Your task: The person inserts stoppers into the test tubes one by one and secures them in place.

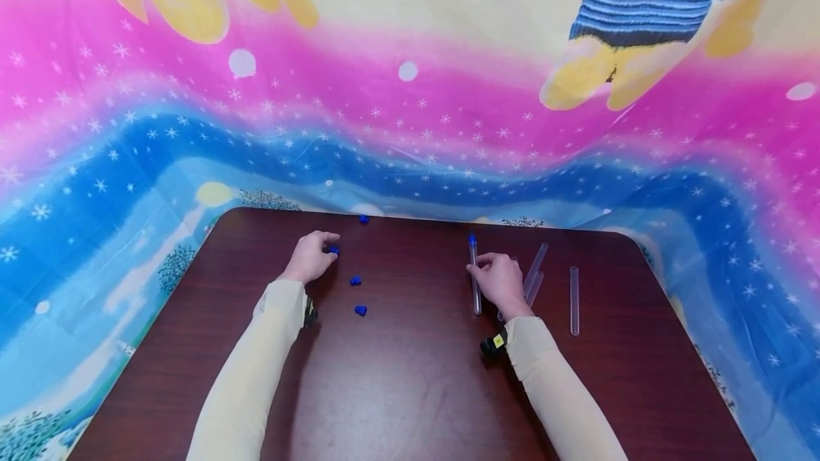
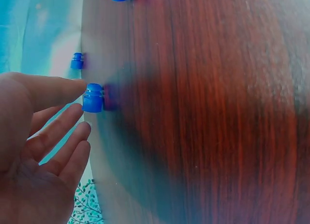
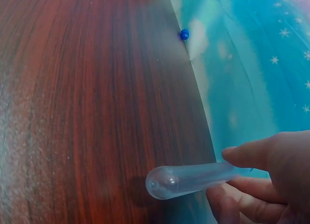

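Note:
My left hand (image 1: 312, 256) is at a small blue cap (image 1: 334, 251) on the far left part of the table. In the left wrist view, the thumb tip and a fingertip come right up to the near side of this ribbed cap (image 2: 93, 98), and the fingers are spread, not closed round it. Over on the right, my right hand (image 1: 500, 279) pinches a clear plastic test tube (image 1: 476, 290) with a blue cap on its far end. The tube's rounded bottom (image 3: 162, 183) faces the right wrist camera, while the fingers partly hide its capped end.
Three more blue caps lie around the left hand: one by the far edge (image 1: 364, 219), another cap (image 1: 355, 280) and a nearer cap (image 1: 361, 310). Clear tubes lie beside and partly behind the right hand, including one tube (image 1: 574, 301) farther right. A printed curtain (image 1: 410, 155) hangs behind the brown table (image 1: 397, 390).

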Motion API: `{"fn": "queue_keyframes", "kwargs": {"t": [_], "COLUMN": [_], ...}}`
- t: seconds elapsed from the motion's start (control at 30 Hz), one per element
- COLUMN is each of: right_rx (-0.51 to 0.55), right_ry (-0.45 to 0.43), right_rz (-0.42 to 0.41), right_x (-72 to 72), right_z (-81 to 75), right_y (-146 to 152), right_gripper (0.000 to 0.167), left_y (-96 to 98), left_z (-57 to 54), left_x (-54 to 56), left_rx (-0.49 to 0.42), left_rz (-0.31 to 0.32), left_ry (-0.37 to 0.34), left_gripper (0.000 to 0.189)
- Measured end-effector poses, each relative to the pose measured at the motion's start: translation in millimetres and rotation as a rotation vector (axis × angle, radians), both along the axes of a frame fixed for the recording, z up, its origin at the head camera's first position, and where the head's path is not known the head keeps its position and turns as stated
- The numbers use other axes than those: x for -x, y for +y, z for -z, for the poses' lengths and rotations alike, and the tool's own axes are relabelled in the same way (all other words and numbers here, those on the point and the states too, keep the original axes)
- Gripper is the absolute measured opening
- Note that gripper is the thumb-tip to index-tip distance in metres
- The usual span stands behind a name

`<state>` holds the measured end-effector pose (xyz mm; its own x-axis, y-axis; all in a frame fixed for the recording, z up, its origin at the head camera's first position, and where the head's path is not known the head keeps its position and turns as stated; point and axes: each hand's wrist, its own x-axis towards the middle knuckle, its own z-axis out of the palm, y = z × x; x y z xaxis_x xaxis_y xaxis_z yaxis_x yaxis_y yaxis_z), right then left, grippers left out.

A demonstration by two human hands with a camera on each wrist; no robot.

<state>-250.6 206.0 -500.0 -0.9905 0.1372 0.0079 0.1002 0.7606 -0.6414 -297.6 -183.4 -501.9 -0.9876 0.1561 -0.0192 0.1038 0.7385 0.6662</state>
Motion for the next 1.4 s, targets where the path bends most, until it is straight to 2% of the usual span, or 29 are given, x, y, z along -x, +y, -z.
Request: {"fn": "queue_keyframes", "kwargs": {"t": [0.17,0.33,0.77,0.9,1.13,1.4], "right_rx": [-0.064,-0.078,-0.107,-0.113,-0.107,-0.1], "right_ry": [-0.002,-0.014,-0.025,-0.032,-0.049,-0.073], "right_rz": [-0.007,-0.013,-0.006,0.004,0.015,0.021], "right_x": [0.3,0.7,4.7,6.8,8.8,10.6], "right_z": [-0.9,-1.7,-0.8,-0.4,-1.1,-0.4], "right_y": [-1.5,-1.8,-5.1,-6.4,-7.9,-6.4], "right_gripper": [0.031,0.03,0.031,0.031,0.032,0.033], "left_y": [0.3,-0.7,-2.7,-2.8,-2.1,-0.1], "left_z": [-0.4,-1.2,4.0,6.0,8.0,2.1], "left_x": [2.8,2.8,3.7,3.4,4.5,3.3], "left_rx": [0.035,0.078,0.098,0.106,0.082,-0.018], "left_rz": [0.002,-0.004,-0.041,-0.047,-0.069,-0.124], "left_ry": [0.002,0.016,-0.017,-0.016,-0.016,-0.019], "left_gripper": [0.042,0.039,0.019,0.019,0.016,0.014]}}
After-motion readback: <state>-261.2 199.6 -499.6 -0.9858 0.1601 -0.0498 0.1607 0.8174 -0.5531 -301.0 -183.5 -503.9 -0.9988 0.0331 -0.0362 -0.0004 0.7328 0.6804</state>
